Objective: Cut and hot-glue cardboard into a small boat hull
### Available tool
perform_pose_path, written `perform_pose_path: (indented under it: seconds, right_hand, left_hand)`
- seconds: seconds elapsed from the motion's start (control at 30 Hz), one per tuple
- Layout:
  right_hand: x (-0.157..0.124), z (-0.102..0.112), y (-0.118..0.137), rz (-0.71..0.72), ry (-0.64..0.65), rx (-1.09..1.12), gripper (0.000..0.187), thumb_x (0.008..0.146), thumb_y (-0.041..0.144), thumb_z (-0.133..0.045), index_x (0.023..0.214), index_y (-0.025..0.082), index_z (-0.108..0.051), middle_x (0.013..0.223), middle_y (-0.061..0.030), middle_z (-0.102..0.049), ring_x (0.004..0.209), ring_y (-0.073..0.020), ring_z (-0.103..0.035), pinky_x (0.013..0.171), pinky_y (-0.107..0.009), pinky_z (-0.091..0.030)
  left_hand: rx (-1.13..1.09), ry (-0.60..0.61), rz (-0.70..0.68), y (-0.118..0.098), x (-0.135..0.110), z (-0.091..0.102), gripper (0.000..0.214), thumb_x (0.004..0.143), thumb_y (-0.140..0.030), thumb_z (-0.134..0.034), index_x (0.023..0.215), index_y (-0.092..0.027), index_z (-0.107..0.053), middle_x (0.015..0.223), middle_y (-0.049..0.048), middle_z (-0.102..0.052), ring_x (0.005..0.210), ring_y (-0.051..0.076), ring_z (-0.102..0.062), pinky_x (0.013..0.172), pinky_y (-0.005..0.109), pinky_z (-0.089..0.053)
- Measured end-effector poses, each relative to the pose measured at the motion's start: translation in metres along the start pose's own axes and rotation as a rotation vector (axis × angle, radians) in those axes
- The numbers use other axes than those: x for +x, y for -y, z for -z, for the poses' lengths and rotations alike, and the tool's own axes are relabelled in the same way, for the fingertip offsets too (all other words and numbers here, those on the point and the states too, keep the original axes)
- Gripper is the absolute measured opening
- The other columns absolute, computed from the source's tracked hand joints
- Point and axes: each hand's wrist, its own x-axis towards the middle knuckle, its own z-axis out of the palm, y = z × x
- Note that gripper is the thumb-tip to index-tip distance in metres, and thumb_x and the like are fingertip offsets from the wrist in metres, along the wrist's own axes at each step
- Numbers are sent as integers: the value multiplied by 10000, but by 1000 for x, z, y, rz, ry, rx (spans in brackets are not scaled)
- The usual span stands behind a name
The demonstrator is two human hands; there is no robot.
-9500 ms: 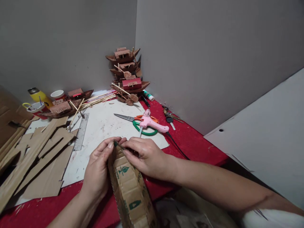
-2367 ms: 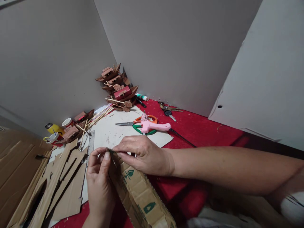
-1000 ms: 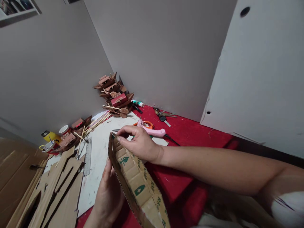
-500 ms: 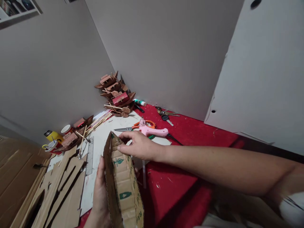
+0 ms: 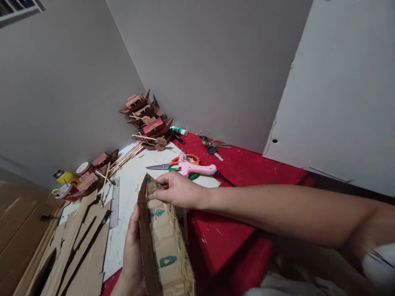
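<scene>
A boat-shaped hull of brown corrugated cardboard with green printed marks stands tilted over the red table, pointed end away from me. My left hand holds its left wall from outside, mostly hidden behind the cardboard. My right hand reaches across and pinches the pointed tip with its fingers closed on the edge.
A pink glue gun and orange-handled scissors lie on a white sheet. Keys, a metal ruler, cut cardboard sheets, bamboo sticks, cups and finished model boats crowd the back and left.
The hull was lifted and turned more upright, its open side toward me. My left hand slid from the tip down the left wall. My right hand stays at the tip.
</scene>
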Motion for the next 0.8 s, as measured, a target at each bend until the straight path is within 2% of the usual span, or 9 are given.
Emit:
perform_pose_path:
  seconds: [0.13,0.27,0.33,0.43,0.53,0.6,0.67,0.8]
  right_hand:
    - [1,1,-3,5,40,19,116,739,240,-640,734,126,-619,680,20,-577,648,-111,-531,559,-203,-379]
    - [-1,4,2,-54,33,-6,408,767,352,-692,1094,118,-617,847,-38,-668,732,-143,-623,612,-218,-458]
    - [-3,3,5,-114,47,-23,451,802,399,-666,1147,117,-596,865,-59,-681,710,-143,-639,598,-224,-479]
    - [-9,-3,6,-184,168,-39,377,817,418,-645,1057,129,-623,754,-32,-667,627,-122,-620,553,-211,-486]
    - [-14,-10,3,-277,300,-17,287,783,346,-666,983,147,-609,615,34,-605,518,-90,-565,481,-179,-466]
    - [-16,-14,-1,-331,358,16,166,762,249,-636,892,159,-586,593,56,-597,455,-67,-535,443,-160,-455]
    - [-15,-16,-4,-359,390,28,79,727,166,-583,804,164,-567,575,67,-596,407,-53,-513,416,-147,-441]
    - [-9,-14,-7,-354,394,14,124,684,110,-513,768,160,-589,515,79,-569,353,-46,-466,384,-141,-393]
  left_hand:
    - [-7,-120,-58,-4,-5,-12,292,894,-364,-524,1011,-247,-765,921,19,-785,1189,228,-616,1053,329,-438]
    - [-119,-85,-98,-11,-3,-7,374,866,-485,-524,1006,-229,-757,890,63,-778,1121,299,-652,959,401,-518]
    - [-180,-85,-174,-16,1,-1,455,846,-563,-523,1037,-212,-741,903,82,-771,1069,319,-671,908,421,-544]
    - [-239,-132,-289,-22,8,6,513,860,-600,-490,1068,-189,-713,864,82,-763,969,298,-702,847,410,-565]
    - [-262,-124,-306,-23,13,8,515,854,-602,-518,1068,-170,-700,846,80,-756,899,270,-716,813,379,-570]
    - [-270,-96,-303,-20,14,8,493,832,-589,-571,1066,-175,-699,885,79,-758,887,263,-718,802,367,-572]
    - [-259,-69,-292,-16,14,8,469,825,-563,-600,1068,-174,-700,913,83,-760,894,265,-719,801,366,-573]
    - [-201,-42,-337,-16,11,9,398,864,-488,-591,1107,-189,-691,942,73,-766,910,245,-720,813,350,-572]
